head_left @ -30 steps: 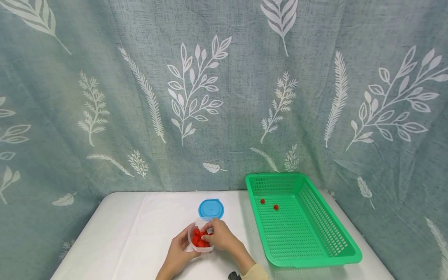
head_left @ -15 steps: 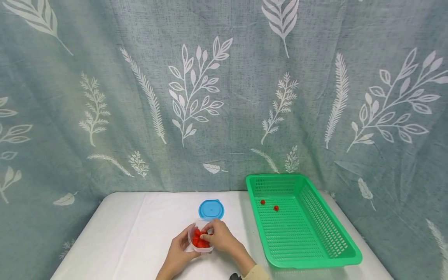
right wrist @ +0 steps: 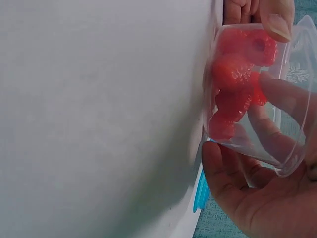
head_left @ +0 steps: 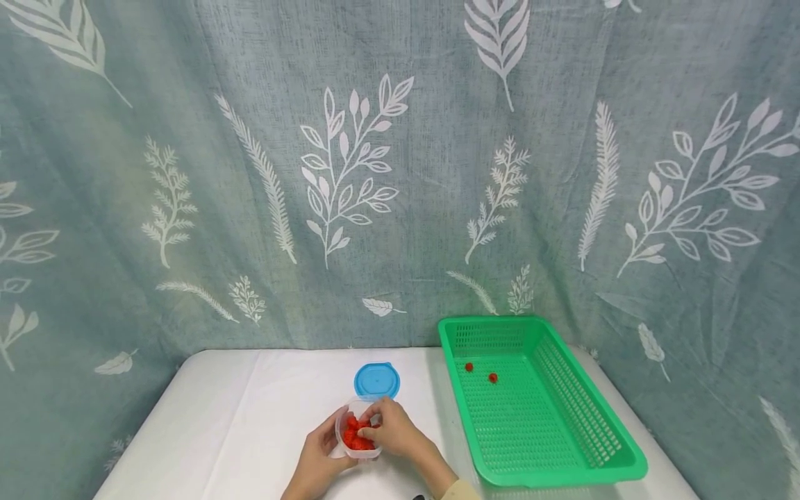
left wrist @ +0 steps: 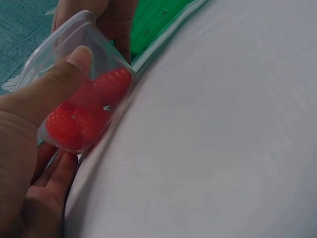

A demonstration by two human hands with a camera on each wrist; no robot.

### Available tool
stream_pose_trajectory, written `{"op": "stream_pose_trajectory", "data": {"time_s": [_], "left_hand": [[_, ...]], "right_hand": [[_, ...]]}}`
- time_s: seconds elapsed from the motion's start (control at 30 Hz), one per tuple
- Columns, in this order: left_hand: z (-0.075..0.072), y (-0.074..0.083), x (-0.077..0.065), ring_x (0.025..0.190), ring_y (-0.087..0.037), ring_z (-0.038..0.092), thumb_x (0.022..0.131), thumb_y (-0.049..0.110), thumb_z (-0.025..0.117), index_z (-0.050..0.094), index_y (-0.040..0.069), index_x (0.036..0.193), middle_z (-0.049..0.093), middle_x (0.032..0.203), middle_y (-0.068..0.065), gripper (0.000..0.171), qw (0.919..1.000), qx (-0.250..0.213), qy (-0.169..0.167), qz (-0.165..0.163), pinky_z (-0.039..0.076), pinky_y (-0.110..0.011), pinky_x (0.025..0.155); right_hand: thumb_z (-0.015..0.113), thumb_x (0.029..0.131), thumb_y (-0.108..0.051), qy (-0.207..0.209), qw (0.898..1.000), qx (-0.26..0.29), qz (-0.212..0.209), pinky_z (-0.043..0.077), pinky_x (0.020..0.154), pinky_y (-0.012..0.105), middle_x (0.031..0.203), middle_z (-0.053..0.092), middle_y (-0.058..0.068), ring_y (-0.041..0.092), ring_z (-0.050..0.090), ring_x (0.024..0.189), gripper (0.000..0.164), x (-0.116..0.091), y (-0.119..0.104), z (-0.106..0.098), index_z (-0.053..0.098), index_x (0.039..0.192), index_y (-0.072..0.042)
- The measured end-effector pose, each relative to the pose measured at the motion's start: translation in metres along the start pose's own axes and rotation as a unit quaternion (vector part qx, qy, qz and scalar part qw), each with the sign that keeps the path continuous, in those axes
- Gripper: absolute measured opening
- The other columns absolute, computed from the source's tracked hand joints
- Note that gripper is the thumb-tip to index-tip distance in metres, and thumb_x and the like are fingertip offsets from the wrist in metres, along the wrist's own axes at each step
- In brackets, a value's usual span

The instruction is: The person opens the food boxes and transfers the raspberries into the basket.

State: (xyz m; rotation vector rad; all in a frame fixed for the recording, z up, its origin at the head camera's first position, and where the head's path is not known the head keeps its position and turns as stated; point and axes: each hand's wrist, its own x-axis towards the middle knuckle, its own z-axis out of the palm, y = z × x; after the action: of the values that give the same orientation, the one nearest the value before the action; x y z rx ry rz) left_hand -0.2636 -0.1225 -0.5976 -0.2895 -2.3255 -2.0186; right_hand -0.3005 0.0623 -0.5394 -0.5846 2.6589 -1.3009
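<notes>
A clear plastic container (head_left: 361, 455) holding several red raspberries (left wrist: 64, 124) stands near the front of the white table. My left hand (head_left: 317, 458) grips its left side, the thumb laid along the outer wall in the left wrist view. From the other side my right hand (head_left: 396, 432) reaches over the rim. Its thumb and a finger are inside the container, pinching a raspberry (right wrist: 258, 90) in the right wrist view. The other fingers of that hand stay outside, against the wall. Just behind the container lies a blue lid (head_left: 377, 380).
To the right stands a green perforated basket (head_left: 559, 478) with a high rim. Two raspberries lie apart on its floor, one (head_left: 469, 367) farther back and one (head_left: 493, 378) closer. A patterned curtain (head_left: 412, 208) hangs behind the white table (head_left: 231, 417).
The head view has tilted slightly, so the scene sits lower. Both hands keep their places at the container; the right fingers have shifted only a little among the raspberries.
</notes>
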Motion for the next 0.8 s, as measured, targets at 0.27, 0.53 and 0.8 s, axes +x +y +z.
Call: {"op": "stream_pose_trajectory", "data": {"time_s": [0.27, 0.53, 0.8], "left_hand": [[-0.0007, -0.0008, -0.001, 0.144, -0.038, 0.043, 0.076, 0.01, 0.089, 0.046, 0.004, 0.151, 0.049, 0.154, -0.017, 0.087, 1.0, -0.006, -0.004, 0.006, 0.042, -0.038, 0.115], [-0.0012, -0.0005, -0.0025, 0.144, -0.039, 0.043, 0.075, 0.007, 0.089, 0.046, 0.003, 0.151, 0.049, 0.153, -0.018, 0.087, 1.0, -0.007, -0.002, 0.004, 0.041, -0.038, 0.116], [-0.002, 0.0019, -0.0006, 0.143, -0.039, 0.044, 0.075, 0.009, 0.089, 0.046, 0.004, 0.151, 0.05, 0.153, -0.019, 0.087, 1.0, -0.006, 0.003, 0.003, 0.042, -0.039, 0.116]], "right_hand": [[0.072, 0.093, -0.009, -0.016, 1.0, 0.018, 0.016, 0.053, 0.065, 0.023, 0.098, 0.057, 0.008, 0.017, 0.05, 0.086, 0.006, 0.0017, 0.0033, 0.0, 0.073, 0.099, -0.008], [0.069, 0.095, -0.012, -0.019, 0.999, 0.042, 0.011, 0.061, 0.076, 0.035, 0.106, 0.061, 0.006, 0.023, 0.057, 0.096, 0.012, -0.0003, 0.0063, -0.0012, 0.075, 0.105, -0.008], [0.067, 0.094, -0.012, 0.011, 0.999, 0.035, -0.028, 0.053, 0.101, 0.06, 0.114, 0.067, 0.009, 0.032, 0.059, 0.113, 0.015, 0.0001, 0.0058, -0.0054, 0.078, 0.104, -0.009]]}}
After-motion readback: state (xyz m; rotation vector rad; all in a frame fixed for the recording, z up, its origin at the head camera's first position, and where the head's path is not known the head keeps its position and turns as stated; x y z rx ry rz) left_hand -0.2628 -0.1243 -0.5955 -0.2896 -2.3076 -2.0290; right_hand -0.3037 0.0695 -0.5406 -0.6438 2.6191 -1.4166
